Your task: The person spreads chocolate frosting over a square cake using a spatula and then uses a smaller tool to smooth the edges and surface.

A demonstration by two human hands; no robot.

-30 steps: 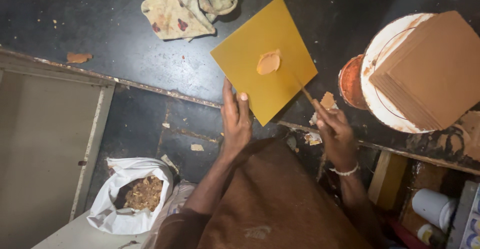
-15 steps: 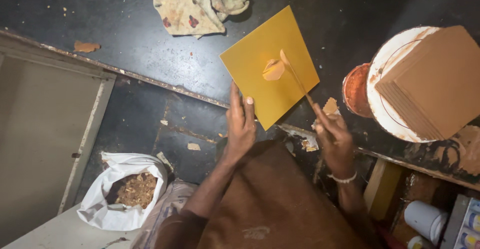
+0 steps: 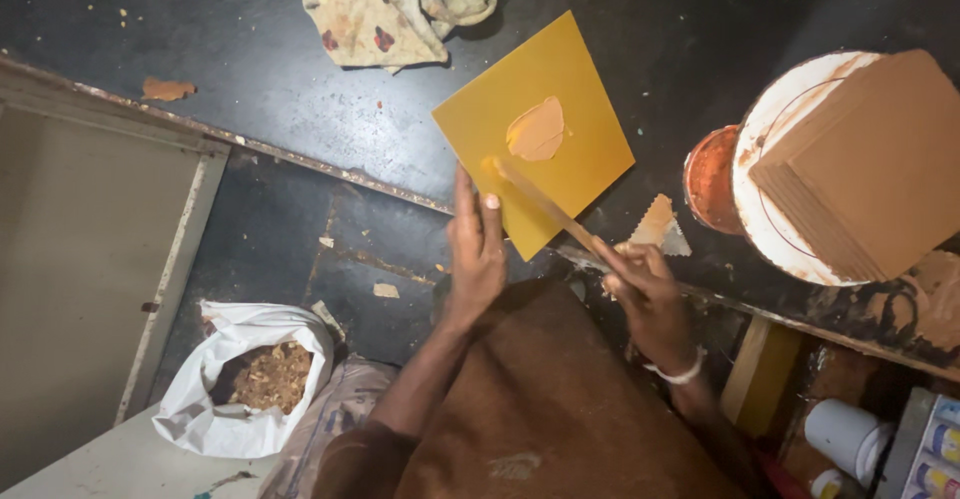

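yellow square board: flat, matte, lies on the dark surface; the tan paste blob sits at its middle, as before. thin stick: its tip has slid from the blob to the board's near-left edge, so a smear now runs there. right hand, grip pinched on the stick. left hand, fingers flat, pressing the board's edge. crumpled rag beyond; cardboard stack on a round white lid.

Yellow square board flat on dark table, tan paste blob centred, thin stick across its corner
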